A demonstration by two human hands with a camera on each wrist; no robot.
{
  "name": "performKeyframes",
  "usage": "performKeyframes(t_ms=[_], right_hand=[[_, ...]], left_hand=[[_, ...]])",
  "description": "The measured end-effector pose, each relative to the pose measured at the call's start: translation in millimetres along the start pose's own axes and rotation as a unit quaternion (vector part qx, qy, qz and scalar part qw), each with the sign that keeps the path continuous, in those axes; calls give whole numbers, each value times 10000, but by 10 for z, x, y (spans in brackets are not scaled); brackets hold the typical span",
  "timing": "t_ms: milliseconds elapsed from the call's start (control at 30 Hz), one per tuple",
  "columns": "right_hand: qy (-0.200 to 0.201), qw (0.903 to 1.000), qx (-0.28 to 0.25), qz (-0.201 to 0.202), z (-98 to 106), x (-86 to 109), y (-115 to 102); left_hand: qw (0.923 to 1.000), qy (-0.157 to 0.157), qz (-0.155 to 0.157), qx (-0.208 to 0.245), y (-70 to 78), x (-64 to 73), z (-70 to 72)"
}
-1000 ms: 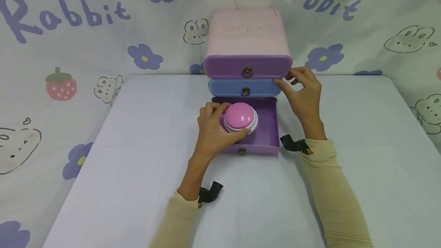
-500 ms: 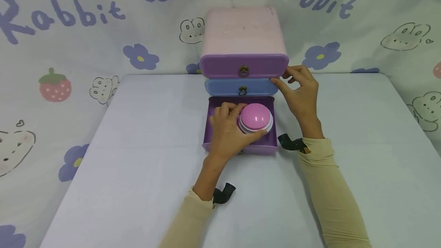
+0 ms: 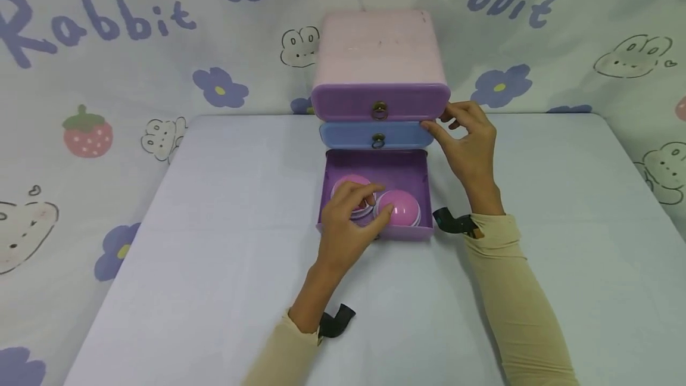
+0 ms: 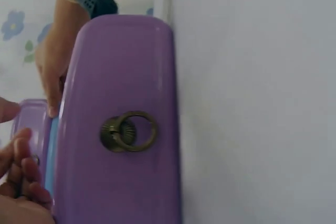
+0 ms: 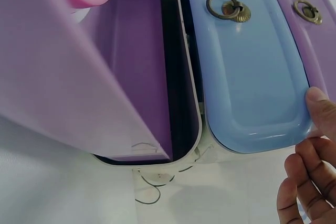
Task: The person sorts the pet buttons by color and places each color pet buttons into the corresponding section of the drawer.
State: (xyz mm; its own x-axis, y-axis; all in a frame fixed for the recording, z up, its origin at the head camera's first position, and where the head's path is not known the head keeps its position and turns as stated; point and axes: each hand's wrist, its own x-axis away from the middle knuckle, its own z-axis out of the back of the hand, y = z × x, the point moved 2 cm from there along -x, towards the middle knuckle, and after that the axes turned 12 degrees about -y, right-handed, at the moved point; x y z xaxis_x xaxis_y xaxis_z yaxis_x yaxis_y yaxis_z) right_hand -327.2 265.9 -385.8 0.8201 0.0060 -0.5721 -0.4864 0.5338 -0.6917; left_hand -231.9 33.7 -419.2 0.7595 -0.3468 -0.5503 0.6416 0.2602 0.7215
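Inside the pulled-out purple bottom drawer (image 3: 417,174) sit two round pink-topped things with white bases; their exact kind does not show. The right pink dome (image 3: 401,210) lies by the drawer front, the left pink dome (image 3: 349,181) partly behind my left hand (image 3: 343,231). That hand hovers over the drawer with thumb and fingers spread apart, holding nothing. At the cabinet's right edge, my right hand (image 3: 473,145) pinches the drawer cabinet (image 3: 383,49), thumb at the corner between the blue middle drawer (image 5: 252,72) and the purple top drawer (image 3: 348,102).
Each drawer front carries a brass ring handle (image 4: 128,131). A white tabletop (image 3: 230,231) surrounds the cabinet, with a printed cloth (image 3: 257,22) behind it. Black wrist cameras (image 3: 336,320) stick out from both sleeves.
My left hand carried a pink dome rightward in the drawer, then let go and drew back left. A second pink dome has come into view at left. The right hand stays in place.
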Motion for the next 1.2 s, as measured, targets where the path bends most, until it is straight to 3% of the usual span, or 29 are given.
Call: performKeyframes(t_ms=[133,233,300,400,533,633,733,933,1200], right_hand=[[-3,10000,31,-45,4,12,1],[-16,10000,7,-71,12,15,4],[-14,10000,-32,-64,17,13,13],[-13,10000,-32,-87,13,16,15],[14,10000,-14,-84,11,18,3],[38,10000,7,-84,21,16,-31],[50,9999,18,-99,38,14,-101],[37,9999,-47,-147,47,13,-251],[24,9998,-126,-160,10,19,-286]], left_hand=[[9977,553,-401,-17,15,210,10],[9969,733,-291,47,20,381,20],[9976,695,-32,34,5,485,20],[9968,490,627,-4,-27,631,2],[9884,170,1509,-97,-72,742,-70],[9837,89,1792,-98,-105,741,-132],[9821,219,1870,-17,-141,709,-166],[9807,377,1918,65,-171,665,-166],[9824,418,1821,-82,-223,607,-129]])
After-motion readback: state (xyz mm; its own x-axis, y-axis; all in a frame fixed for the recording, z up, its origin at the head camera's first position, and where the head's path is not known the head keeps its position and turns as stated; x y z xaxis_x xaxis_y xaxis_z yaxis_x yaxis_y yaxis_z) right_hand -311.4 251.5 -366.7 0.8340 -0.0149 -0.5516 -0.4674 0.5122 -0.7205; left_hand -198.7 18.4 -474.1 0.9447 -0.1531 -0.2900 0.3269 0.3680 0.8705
